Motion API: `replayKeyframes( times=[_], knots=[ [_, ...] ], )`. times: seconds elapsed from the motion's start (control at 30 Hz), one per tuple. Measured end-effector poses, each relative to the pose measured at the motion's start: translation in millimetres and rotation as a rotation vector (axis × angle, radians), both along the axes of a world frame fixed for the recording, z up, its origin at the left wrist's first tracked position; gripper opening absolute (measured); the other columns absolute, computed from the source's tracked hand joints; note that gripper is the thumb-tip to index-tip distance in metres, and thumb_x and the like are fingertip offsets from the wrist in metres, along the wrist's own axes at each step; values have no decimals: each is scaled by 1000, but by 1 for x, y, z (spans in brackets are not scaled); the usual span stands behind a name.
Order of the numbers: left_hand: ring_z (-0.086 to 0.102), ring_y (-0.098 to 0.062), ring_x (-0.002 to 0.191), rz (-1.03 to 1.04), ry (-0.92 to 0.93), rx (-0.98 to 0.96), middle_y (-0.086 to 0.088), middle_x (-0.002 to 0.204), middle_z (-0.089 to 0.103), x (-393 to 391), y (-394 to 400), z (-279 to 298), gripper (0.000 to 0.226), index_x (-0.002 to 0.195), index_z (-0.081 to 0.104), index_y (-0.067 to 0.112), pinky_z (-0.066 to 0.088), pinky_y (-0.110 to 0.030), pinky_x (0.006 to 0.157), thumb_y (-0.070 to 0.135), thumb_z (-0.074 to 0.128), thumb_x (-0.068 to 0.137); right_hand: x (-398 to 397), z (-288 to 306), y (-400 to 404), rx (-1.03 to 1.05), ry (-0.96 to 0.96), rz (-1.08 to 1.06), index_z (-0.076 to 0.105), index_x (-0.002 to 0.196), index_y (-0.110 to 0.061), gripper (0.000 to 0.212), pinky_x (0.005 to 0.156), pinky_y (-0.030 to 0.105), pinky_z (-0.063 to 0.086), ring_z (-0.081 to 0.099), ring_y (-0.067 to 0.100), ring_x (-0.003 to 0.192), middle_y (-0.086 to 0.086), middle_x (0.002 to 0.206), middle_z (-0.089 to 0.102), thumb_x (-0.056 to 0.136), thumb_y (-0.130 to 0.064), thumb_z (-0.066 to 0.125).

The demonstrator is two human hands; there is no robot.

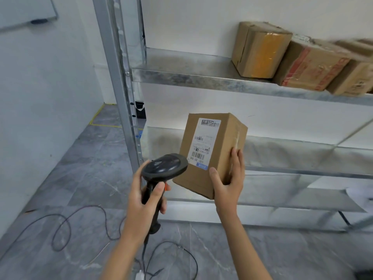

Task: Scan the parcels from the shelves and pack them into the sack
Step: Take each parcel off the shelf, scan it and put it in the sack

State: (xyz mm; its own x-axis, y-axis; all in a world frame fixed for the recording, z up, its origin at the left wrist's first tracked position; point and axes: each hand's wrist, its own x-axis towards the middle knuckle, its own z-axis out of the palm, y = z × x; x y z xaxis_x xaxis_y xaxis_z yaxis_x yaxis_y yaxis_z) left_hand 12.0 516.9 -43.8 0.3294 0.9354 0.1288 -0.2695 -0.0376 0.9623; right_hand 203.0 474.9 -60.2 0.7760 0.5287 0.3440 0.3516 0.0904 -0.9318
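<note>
My right hand (229,179) grips a brown cardboard parcel (220,138) by its lower right corner and holds it in the air in front of the metal shelves. The parcel's white shipping label (203,141) with barcodes faces me. My left hand (142,201) is closed on the handle of a black barcode scanner (164,168). The scanner's head sits just left of the parcel's lower edge, close to the label. No sack is in view.
Three more taped cardboard parcels (260,49) stand on the upper shelf (201,77) at the right. The shelf post (119,77) rises just left of the scanner. The scanner's cable (66,221) lies looped on the grey floor. A white wall is at the left.
</note>
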Motion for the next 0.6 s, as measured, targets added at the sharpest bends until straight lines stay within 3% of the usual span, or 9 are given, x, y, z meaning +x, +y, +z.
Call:
replayKeyframes(
  times=[0.13, 0.33, 0.43, 0.6],
  knots=[
    [45, -29, 51, -12, 24, 8, -19, 82, 63, -3, -2, -2, 58, 144, 42, 19, 45, -33, 46, 17, 59, 89, 1, -3, 0, -7, 2, 2, 34, 150, -46, 81, 114, 55, 36, 28, 12, 146, -23, 160, 22, 76, -50, 65],
    [48, -29, 52, -32, 41, 6, -17, 82, 65, -6, 0, -4, 56, 144, 43, 25, 47, -32, 47, 27, 68, 93, 1, -4, 1, -24, 0, 3, 34, 149, -49, 80, 112, 57, 38, 28, 11, 144, -24, 159, 22, 76, -51, 65],
    [49, -28, 53, -37, 56, 2, -16, 82, 65, -7, 0, -3, 66, 143, 44, 29, 47, -32, 48, 37, 69, 83, 0, -5, 2, -25, 0, 3, 34, 148, -50, 79, 111, 57, 38, 28, 11, 145, -24, 159, 22, 75, -50, 65],
    [48, -26, 53, -15, 31, -24, -12, 81, 65, -8, 0, -2, 59, 142, 45, 31, 46, -30, 47, 33, 66, 87, -4, -7, 5, -30, 2, 10, 34, 148, -50, 79, 112, 56, 38, 28, 8, 145, -23, 159, 23, 75, -50, 65]
  ],
)
